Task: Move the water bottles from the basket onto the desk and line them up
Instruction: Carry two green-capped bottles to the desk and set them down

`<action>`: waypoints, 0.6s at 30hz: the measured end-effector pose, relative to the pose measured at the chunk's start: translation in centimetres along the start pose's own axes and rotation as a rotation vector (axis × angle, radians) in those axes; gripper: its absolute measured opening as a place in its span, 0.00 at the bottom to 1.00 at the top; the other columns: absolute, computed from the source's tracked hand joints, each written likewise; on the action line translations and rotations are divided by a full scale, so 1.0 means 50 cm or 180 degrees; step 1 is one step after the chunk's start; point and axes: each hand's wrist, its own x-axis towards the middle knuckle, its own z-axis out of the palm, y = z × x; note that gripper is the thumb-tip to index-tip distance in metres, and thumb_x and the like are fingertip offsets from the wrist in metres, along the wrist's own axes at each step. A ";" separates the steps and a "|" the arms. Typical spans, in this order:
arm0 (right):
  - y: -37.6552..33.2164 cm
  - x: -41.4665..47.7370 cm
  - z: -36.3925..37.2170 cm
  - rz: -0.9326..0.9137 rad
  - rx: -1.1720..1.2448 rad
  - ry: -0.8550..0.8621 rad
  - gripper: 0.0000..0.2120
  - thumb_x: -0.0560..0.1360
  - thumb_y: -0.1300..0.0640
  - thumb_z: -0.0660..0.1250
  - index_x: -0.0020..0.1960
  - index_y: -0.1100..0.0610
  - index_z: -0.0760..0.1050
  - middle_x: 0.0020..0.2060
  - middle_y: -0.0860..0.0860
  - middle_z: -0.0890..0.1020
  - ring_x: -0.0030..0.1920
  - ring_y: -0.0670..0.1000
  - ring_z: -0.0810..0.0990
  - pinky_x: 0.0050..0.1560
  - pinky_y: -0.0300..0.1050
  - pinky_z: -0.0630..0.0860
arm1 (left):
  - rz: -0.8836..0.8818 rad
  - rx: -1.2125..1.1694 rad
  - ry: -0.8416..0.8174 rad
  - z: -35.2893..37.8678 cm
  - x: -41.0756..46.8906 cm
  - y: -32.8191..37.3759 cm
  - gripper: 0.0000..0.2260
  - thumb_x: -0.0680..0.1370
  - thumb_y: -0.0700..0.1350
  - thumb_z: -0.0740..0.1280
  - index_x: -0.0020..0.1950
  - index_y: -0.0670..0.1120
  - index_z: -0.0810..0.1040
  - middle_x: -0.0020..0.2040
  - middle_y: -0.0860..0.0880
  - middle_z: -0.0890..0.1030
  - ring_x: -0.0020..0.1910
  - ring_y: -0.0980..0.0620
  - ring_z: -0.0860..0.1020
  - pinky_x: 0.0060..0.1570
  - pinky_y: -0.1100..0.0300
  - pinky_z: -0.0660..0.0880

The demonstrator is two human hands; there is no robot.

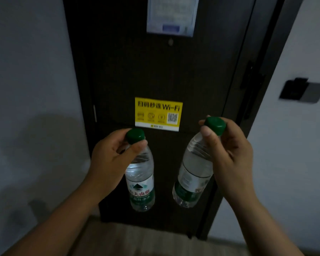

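Water bottles, necks hidden, pinched by fingers of left hand, right hand

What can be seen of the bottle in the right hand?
The right bottle is clear plastic holding water, with a green cap and a green-and-white label low down. It hangs tilted before a dark door, base toward the left. Only the right hand touches it, pinching the neck under the cap.
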 end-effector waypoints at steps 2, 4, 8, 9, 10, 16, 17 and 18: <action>-0.038 0.031 0.010 -0.0154 0.0130 0.0052 0.08 0.77 0.49 0.64 0.52 0.52 0.77 0.44 0.43 0.82 0.46 0.43 0.81 0.41 0.32 0.76 | 0.0167 -0.0105 -0.0005 -0.015 0.025 0.055 0.05 0.73 0.52 0.69 0.47 0.56 0.81 0.46 0.54 0.84 0.46 0.60 0.82 0.43 0.71 0.77; -0.070 0.060 0.020 -0.0181 0.0257 0.0075 0.10 0.77 0.48 0.63 0.51 0.54 0.77 0.44 0.49 0.82 0.46 0.47 0.82 0.42 0.40 0.80 | 0.0279 -0.0084 0.0049 -0.027 0.045 0.102 0.09 0.73 0.53 0.66 0.48 0.51 0.80 0.46 0.53 0.84 0.43 0.61 0.82 0.40 0.73 0.75; -0.113 0.114 0.039 -0.0158 0.0552 0.0108 0.12 0.77 0.47 0.63 0.49 0.54 0.79 0.44 0.51 0.83 0.46 0.49 0.83 0.45 0.42 0.80 | 0.0306 0.0022 0.0069 -0.051 0.083 0.173 0.16 0.72 0.57 0.63 0.47 0.45 0.79 0.44 0.48 0.84 0.40 0.57 0.82 0.37 0.72 0.76; -0.119 0.127 0.044 -0.0106 0.0636 0.0077 0.12 0.77 0.46 0.63 0.48 0.53 0.79 0.44 0.51 0.84 0.46 0.48 0.83 0.46 0.41 0.80 | 0.0288 0.0015 0.0083 -0.057 0.090 0.186 0.16 0.72 0.57 0.63 0.47 0.45 0.79 0.44 0.48 0.84 0.41 0.56 0.83 0.37 0.71 0.76; -0.124 0.141 0.050 -0.0036 0.0725 0.0019 0.12 0.77 0.45 0.63 0.47 0.52 0.79 0.44 0.51 0.84 0.46 0.47 0.83 0.46 0.41 0.80 | 0.0273 -0.0024 0.0100 -0.063 0.097 0.197 0.16 0.72 0.58 0.63 0.46 0.45 0.79 0.43 0.48 0.84 0.42 0.55 0.83 0.37 0.71 0.77; -0.124 0.215 0.078 0.0178 0.1424 -0.0580 0.15 0.75 0.42 0.63 0.46 0.53 0.79 0.42 0.54 0.84 0.43 0.50 0.84 0.44 0.39 0.81 | 0.0337 0.0179 0.0493 -0.084 0.125 0.248 0.19 0.74 0.57 0.61 0.50 0.42 0.78 0.43 0.50 0.85 0.43 0.56 0.84 0.38 0.70 0.77; -0.120 0.226 0.084 0.0196 0.1512 -0.0663 0.15 0.75 0.42 0.64 0.45 0.53 0.79 0.42 0.54 0.84 0.43 0.50 0.84 0.44 0.39 0.81 | 0.0310 0.0225 0.0561 -0.084 0.127 0.253 0.20 0.74 0.57 0.61 0.51 0.42 0.78 0.44 0.50 0.86 0.43 0.56 0.84 0.38 0.70 0.77; -0.116 0.236 0.091 0.0210 0.1577 -0.0749 0.15 0.75 0.42 0.64 0.44 0.53 0.79 0.42 0.54 0.84 0.43 0.50 0.84 0.43 0.39 0.81 | 0.0271 0.0256 0.0645 -0.082 0.130 0.256 0.20 0.74 0.57 0.61 0.52 0.42 0.78 0.44 0.51 0.86 0.43 0.55 0.84 0.39 0.69 0.78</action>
